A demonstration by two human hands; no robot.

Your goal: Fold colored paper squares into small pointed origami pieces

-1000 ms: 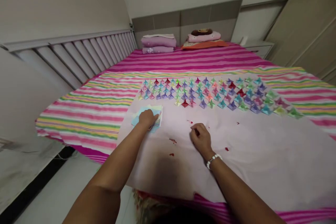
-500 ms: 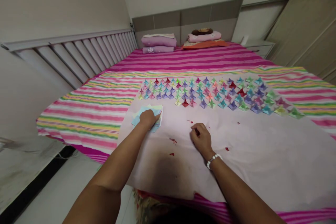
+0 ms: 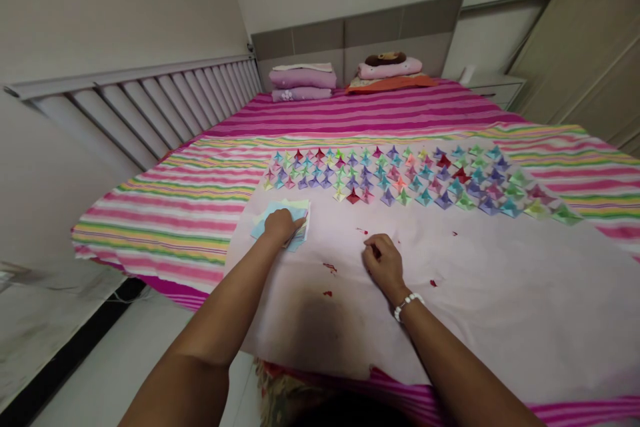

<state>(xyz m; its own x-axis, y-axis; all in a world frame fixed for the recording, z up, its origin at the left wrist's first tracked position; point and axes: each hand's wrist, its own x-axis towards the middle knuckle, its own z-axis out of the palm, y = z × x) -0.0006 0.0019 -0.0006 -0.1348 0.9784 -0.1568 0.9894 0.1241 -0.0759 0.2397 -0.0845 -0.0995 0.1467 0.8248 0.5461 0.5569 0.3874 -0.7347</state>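
The left hand (image 3: 281,225) is laid on a stack of paper squares (image 3: 301,212), its grip pinching the stack's right edge between thumb and fingers. The right hand (image 3: 384,261) is curled on the pale sheet (image 3: 500,293), its grip pressed together around a small red scrap (image 3: 375,251). The stack is found at 10 o'clock from the right hand, well apart. Red paper bits (image 3: 329,267) are scattered between the wrists. Rows of folded paper stars (image 3: 400,177) are ranged at 12 o'clock, on the bed (image 3: 190,193). Folded blankets (image 3: 302,82) are seen at the headboard.
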